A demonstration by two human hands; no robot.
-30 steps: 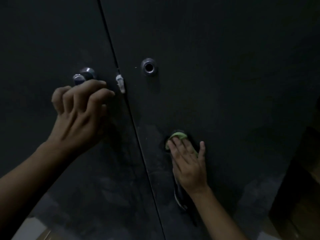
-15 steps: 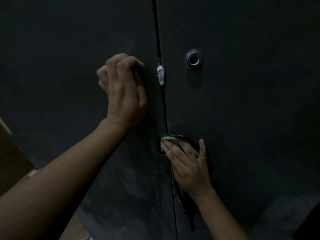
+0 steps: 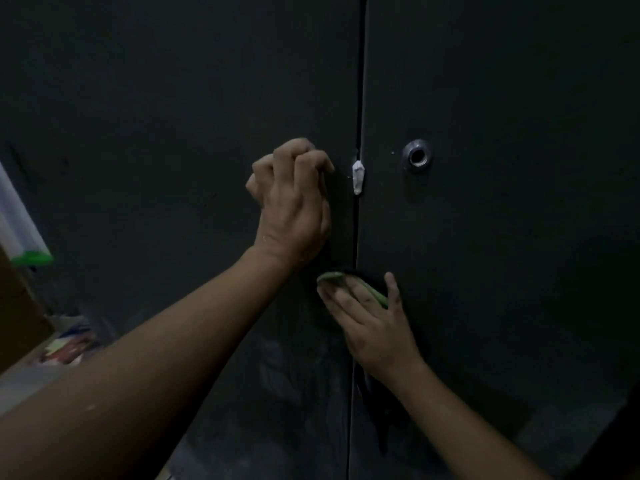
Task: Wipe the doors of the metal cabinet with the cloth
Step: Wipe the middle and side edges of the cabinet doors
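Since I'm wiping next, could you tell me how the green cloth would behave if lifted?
Probably floppy: the cloth bunches under the right hand and hangs below the wrist. Likely light: flat fingers pin it to the cabinet.

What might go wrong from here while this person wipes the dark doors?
The right hand presses the green cloth across the seam between the doors, so cloth or a fingertip might snag in that gap. An upward stroke could smear or knock off the white lump stuck on the seam just above. In this dim light, the pale smudges lower on the left door may easily be missed.
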